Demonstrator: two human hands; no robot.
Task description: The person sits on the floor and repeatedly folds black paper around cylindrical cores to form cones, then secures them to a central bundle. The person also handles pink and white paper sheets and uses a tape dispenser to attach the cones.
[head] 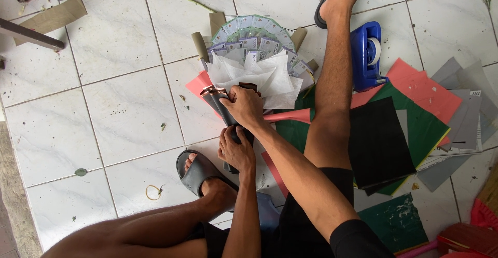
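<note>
— What's being held?

— A bouquet [249, 56] made of a fan of paper banknotes, lying on the tiled floor [119, 107] between the person's legs. Its dark, tube-like handle [220, 105] points back toward the person. The right hand [244, 105] is closed around the upper part of the handle, just under the white tissue paper [259, 76]. The left hand [236, 151] is curled around the lower end, fingers wrapped tight.

— What surrounds it?

— White tissue cups the notes from below, and pink wrapping paper [199, 84] shows beneath it on the left. Brown cardboard pieces [199, 45] stick out behind the fan. Right of the bouquet, the outstretched right leg [332, 92] crosses the floor and cuts it off from a blue tape dispenser [365, 56] and a spread of paper sheets [410, 118].

— Counts?

— Two hands, both gripping. Two grey slippers [194, 172], one on each foot. One tape dispenser. The sheets overlap in black, green, pink-red and grey; I cannot tell how many exactly. The banknotes are too tightly layered to count.

— Anything further out?

— One rubber band [153, 191] lies near the left foot. A brown cardboard strip [52, 17] sits at the upper left beside two dark metal legs [31, 35]. One green stem [192, 1] lies above the bouquet.
</note>
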